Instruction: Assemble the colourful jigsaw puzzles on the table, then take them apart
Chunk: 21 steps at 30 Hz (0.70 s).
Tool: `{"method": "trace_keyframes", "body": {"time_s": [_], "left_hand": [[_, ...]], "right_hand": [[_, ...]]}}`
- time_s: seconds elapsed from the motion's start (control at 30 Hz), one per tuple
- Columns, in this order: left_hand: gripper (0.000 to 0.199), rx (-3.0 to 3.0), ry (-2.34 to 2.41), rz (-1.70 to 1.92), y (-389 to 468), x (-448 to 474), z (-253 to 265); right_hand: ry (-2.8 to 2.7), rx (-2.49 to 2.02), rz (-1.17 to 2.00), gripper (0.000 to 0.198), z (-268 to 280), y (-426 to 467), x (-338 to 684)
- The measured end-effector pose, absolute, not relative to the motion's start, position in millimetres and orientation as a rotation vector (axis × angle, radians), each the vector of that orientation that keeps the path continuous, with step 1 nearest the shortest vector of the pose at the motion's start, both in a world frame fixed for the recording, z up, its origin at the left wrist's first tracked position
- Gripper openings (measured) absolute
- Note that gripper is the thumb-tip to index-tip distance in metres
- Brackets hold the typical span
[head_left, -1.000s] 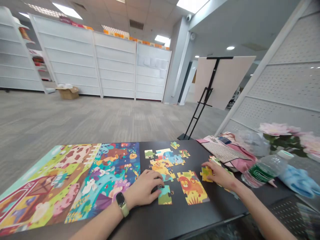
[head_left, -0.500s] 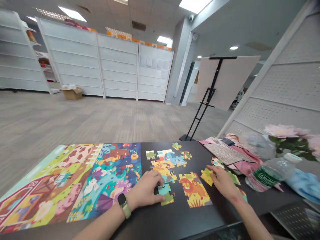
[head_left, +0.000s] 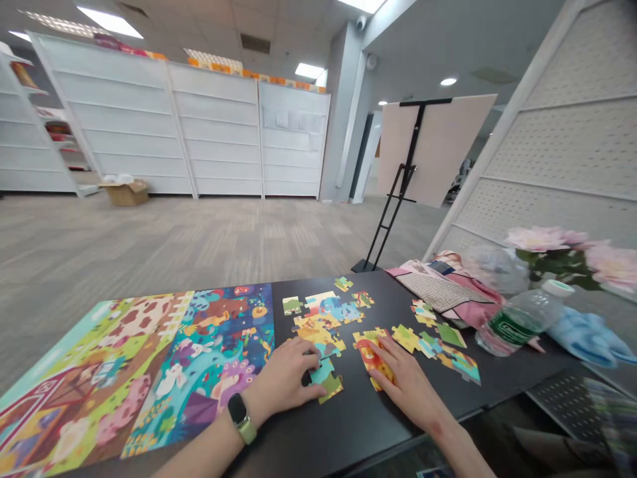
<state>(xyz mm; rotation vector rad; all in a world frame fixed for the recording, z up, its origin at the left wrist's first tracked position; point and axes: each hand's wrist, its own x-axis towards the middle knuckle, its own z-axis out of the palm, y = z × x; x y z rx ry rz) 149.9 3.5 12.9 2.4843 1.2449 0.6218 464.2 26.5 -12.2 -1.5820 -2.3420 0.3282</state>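
My left hand [head_left: 288, 375], with a watch on its wrist, rests at the near left edge of a partly joined jigsaw puzzle [head_left: 328, 315]. Its fingers are bent and the thumb stands apart, by a green puzzle piece [head_left: 331, 385]. My right hand [head_left: 405, 378] lies with fingers stretched over a joined lion section [head_left: 367, 348], covering much of it. Just right of that hand are a yellow puzzle piece [head_left: 405, 337] and several other pieces [head_left: 455, 358]. Single pieces lie behind and left of the joined part.
Two finished picture puzzles [head_left: 174, 372] cover the table's left side. On the right stand a water bottle [head_left: 522, 318], a pink cloth bag [head_left: 462, 292], pink flowers [head_left: 540, 239] and a blue cloth [head_left: 584, 338]. An easel [head_left: 403, 179] stands beyond the dark table [head_left: 358, 425].
My right hand has moved left, from the yellow piece onto the lion section, and its fingers have spread. My left hand stays by the joined puzzle. The view has shifted slightly.
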Motion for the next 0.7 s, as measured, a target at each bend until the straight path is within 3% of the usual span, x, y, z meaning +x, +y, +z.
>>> {"method": "trace_keyframes", "body": {"time_s": [0.2, 0.47, 0.7], "left_hand": [[0.025, 2.450, 1.236, 0.649, 5, 150, 6], [0.021, 2.278, 1.230, 0.736, 10, 146, 5], [0.046, 2.327, 1.235, 0.709, 7, 145, 13]], "right_hand": [[-2.297, -1.532, 0.297, 0.052, -8, 39, 467], [-1.996, -1.419, 0.202, 0.035, -19, 38, 481], [-2.062, -1.330, 0.328, 0.026, -9, 14, 448]]}}
